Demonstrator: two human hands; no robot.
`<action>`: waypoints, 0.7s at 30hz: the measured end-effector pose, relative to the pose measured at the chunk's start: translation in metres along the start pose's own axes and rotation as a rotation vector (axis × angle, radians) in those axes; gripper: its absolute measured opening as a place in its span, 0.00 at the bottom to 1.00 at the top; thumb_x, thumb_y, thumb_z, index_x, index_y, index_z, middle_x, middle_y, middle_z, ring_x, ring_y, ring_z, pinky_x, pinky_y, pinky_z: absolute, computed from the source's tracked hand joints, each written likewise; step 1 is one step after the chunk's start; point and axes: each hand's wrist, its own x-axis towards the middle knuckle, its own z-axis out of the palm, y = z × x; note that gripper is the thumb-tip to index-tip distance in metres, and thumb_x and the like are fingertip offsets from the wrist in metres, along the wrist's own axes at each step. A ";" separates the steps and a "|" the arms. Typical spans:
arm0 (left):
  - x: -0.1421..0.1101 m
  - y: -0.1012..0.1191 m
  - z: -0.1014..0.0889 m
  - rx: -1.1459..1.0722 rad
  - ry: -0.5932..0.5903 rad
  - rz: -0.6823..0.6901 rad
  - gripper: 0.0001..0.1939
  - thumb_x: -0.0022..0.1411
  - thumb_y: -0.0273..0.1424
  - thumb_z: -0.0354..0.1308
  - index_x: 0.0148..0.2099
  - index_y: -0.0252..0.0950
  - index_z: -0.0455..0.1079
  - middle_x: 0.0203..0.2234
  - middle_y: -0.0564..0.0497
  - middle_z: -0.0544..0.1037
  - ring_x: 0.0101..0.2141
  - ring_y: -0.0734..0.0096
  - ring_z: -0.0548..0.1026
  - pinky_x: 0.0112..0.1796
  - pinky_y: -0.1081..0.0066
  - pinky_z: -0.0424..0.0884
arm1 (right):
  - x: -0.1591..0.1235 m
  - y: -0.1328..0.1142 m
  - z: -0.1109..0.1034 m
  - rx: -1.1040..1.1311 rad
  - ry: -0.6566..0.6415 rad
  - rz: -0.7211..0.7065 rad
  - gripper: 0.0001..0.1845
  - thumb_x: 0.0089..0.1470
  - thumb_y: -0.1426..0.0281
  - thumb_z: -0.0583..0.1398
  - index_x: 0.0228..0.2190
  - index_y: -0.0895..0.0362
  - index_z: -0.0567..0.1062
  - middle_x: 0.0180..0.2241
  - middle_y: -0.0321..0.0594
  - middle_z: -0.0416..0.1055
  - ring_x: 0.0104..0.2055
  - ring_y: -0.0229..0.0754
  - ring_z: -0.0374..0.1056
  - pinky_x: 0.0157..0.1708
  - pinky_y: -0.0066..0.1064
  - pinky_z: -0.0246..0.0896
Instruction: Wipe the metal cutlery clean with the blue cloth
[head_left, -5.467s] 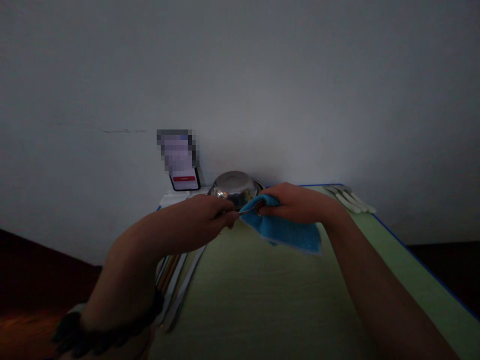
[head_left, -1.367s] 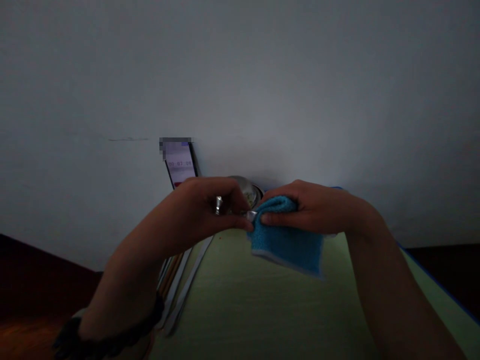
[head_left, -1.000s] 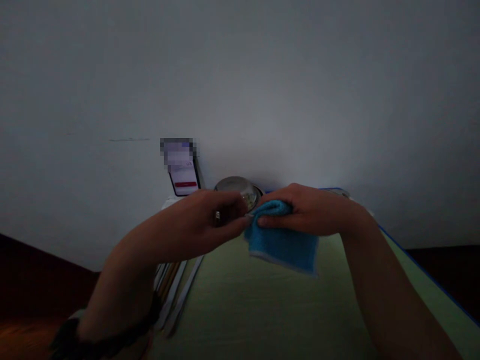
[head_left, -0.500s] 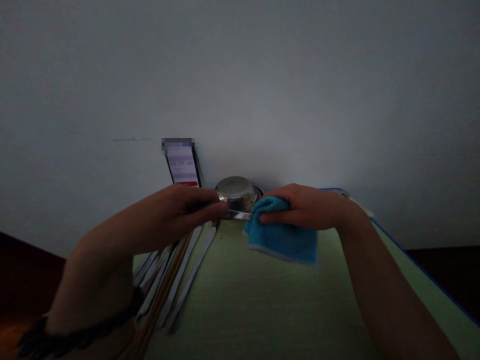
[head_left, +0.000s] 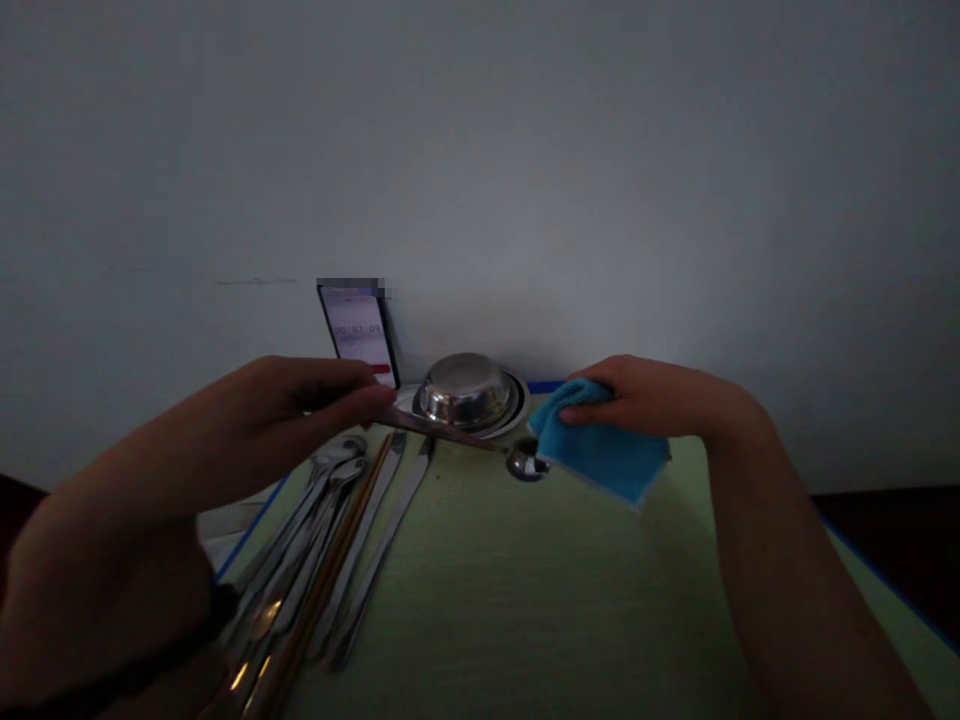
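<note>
The left hand (head_left: 285,405) pinched the spoon (head_left: 528,463) by its handle, in front of the upside-down metal bowl (head_left: 465,388). The right hand (head_left: 656,398) squeezed the blue cloth (head_left: 607,452) between thumb and fingers. The spoon could have slipped – only fingertips held it – and banged the table (head_left: 487,590) or bowl.

Dim, gray light leaves the hands dusky, brightest on the middle of the wall (head_left: 525,230), while the lower corners sink into near-black. Small highlights glint off an upturned metal bowl (head_left: 466,390); details look soft, and blocky pixelation masks the phone's (head_left: 358,335) top.
</note>
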 end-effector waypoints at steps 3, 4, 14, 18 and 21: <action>0.000 -0.002 -0.002 0.031 0.015 0.000 0.13 0.60 0.38 0.48 0.33 0.36 0.70 0.20 0.58 0.73 0.22 0.81 0.69 0.23 0.84 0.62 | 0.000 -0.003 0.000 0.056 0.015 -0.009 0.23 0.48 0.52 0.52 0.33 0.57 0.73 0.32 0.41 0.73 0.30 0.40 0.66 0.27 0.29 0.57; 0.000 -0.001 -0.002 0.028 0.015 0.005 0.14 0.60 0.38 0.48 0.32 0.35 0.70 0.19 0.58 0.72 0.21 0.81 0.68 0.22 0.84 0.62 | 0.000 -0.005 0.000 0.074 0.012 -0.022 0.23 0.48 0.52 0.52 0.34 0.57 0.73 0.33 0.41 0.73 0.31 0.40 0.66 0.28 0.29 0.57; 0.001 0.013 -0.005 -0.049 0.145 0.002 0.12 0.60 0.35 0.47 0.30 0.33 0.67 0.17 0.60 0.63 0.19 0.86 0.61 0.21 0.85 0.56 | 0.004 -0.007 0.003 0.078 -0.101 -0.088 0.19 0.49 0.57 0.55 0.36 0.57 0.73 0.34 0.40 0.73 0.32 0.40 0.67 0.29 0.29 0.58; 0.004 0.016 -0.004 -0.021 0.044 -0.079 0.15 0.61 0.37 0.46 0.30 0.32 0.66 0.17 0.59 0.62 0.19 0.83 0.61 0.21 0.83 0.57 | 0.005 -0.008 0.003 0.014 -0.070 -0.124 0.15 0.49 0.62 0.55 0.37 0.56 0.73 0.36 0.41 0.73 0.34 0.40 0.68 0.31 0.28 0.58; 0.009 0.016 0.002 -0.009 -0.027 -0.098 0.16 0.62 0.37 0.45 0.32 0.33 0.67 0.18 0.58 0.65 0.20 0.82 0.63 0.22 0.81 0.60 | 0.004 -0.011 0.003 -0.025 -0.029 -0.125 0.15 0.49 0.63 0.55 0.37 0.57 0.72 0.37 0.42 0.73 0.35 0.40 0.68 0.32 0.28 0.58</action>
